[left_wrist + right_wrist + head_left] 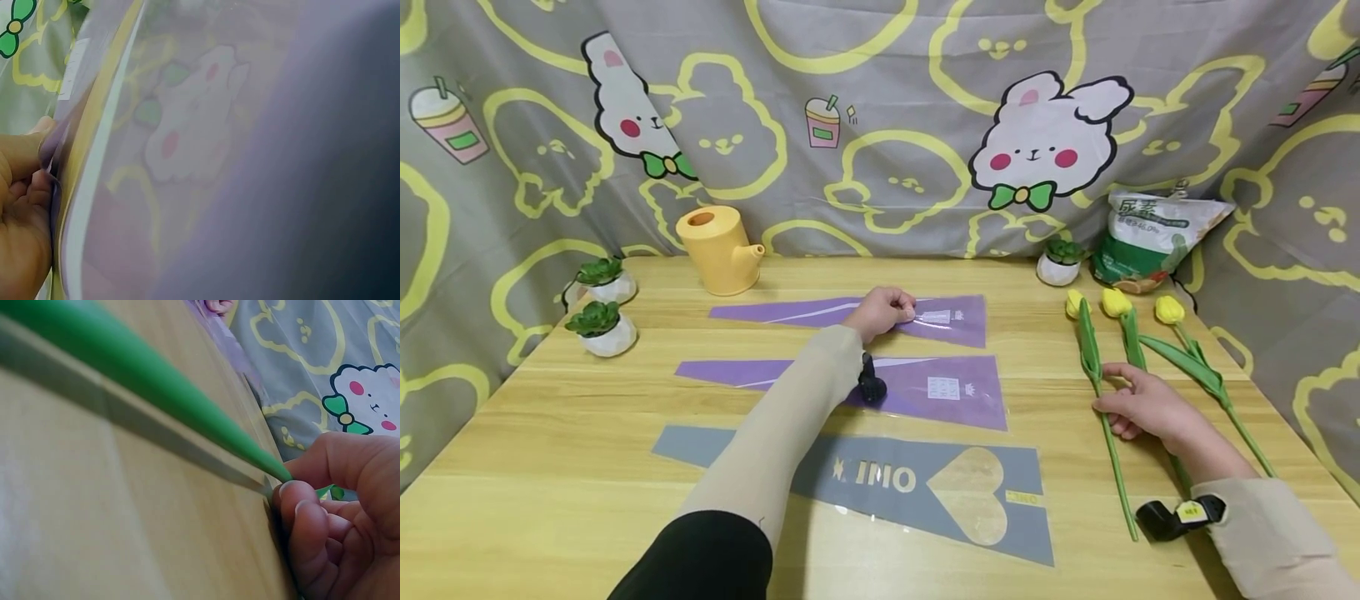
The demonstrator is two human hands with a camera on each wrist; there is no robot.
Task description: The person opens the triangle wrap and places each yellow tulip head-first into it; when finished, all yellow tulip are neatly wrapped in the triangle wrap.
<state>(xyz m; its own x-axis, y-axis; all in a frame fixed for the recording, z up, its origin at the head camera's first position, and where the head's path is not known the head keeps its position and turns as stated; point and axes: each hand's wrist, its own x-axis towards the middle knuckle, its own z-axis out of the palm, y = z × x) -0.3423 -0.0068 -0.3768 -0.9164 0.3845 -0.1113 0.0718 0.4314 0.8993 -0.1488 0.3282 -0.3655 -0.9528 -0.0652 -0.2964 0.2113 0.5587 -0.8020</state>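
Three flat plastic flower sleeves lie in rows on the wooden table. My left hand (880, 312) pinches the farthest purple flower sleeve (964, 327) near its middle. In the left wrist view, the purple film (61, 140) is bunched between thumb and fingers. Under my left forearm lies a second purple flower sleeve (977, 400), and nearest me a blue-grey flower sleeve (812, 475) with a heart window. At the right, my right hand (1150, 408) pinches the green stem (206, 425) of the leftmost yellow tulip (1087, 342). The middle tulip (1116, 302) passes partly behind that hand.
A third yellow tulip (1169, 310) lies farther right. Behind the tulips are a green-and-white bag (1153, 237) and a potted succulent (1060, 265). A yellow watering can (718, 254) and two potted succulents (602, 329) stand at the left. A patterned curtain (887, 108) surrounds the table.
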